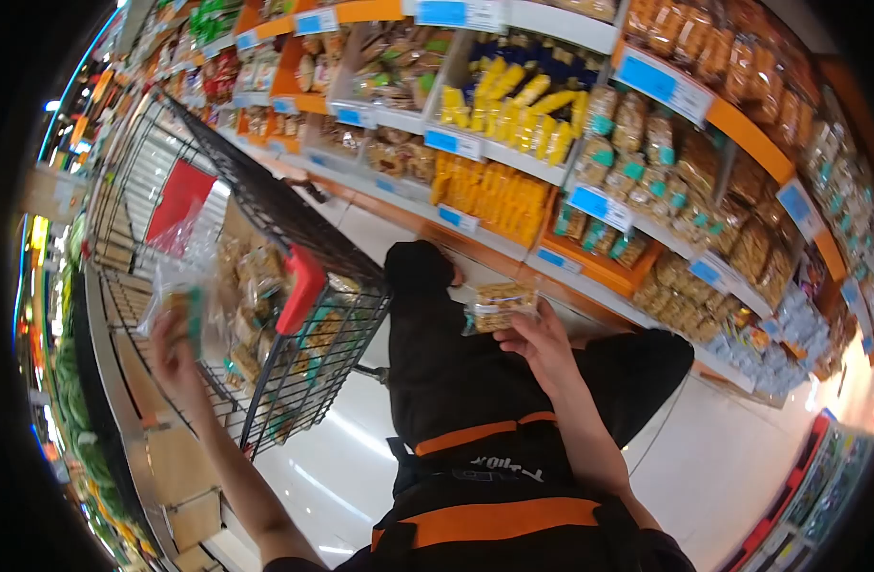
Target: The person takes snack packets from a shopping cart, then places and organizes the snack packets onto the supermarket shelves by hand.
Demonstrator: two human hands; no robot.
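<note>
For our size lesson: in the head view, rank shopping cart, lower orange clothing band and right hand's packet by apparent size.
1. Shopping cart
2. Lower orange clothing band
3. Packet in right hand

1. Hands: 2, i.e. L hand & R hand.
2. Held pkts: 2, one per hand: teal-marked pkt in L, clear-wrapped pkt in R.
3. Wire shopping cart: 1.
4. Red corner piece on cart: 1.
5. Red panel on cart: 1.
6. Food pkts in cart: several; overlap + wire, exact no. unclear.
7. Bright yellow pkts, upper shelf: 10+.
8. Golden-yellow pkts, lower shelf: 6+, tightly packed, exact no. unclear.
9. Teal-labelled shelf pkts: 6+.
10. Blue/wht price labels: 10+, edges blurred.
</note>
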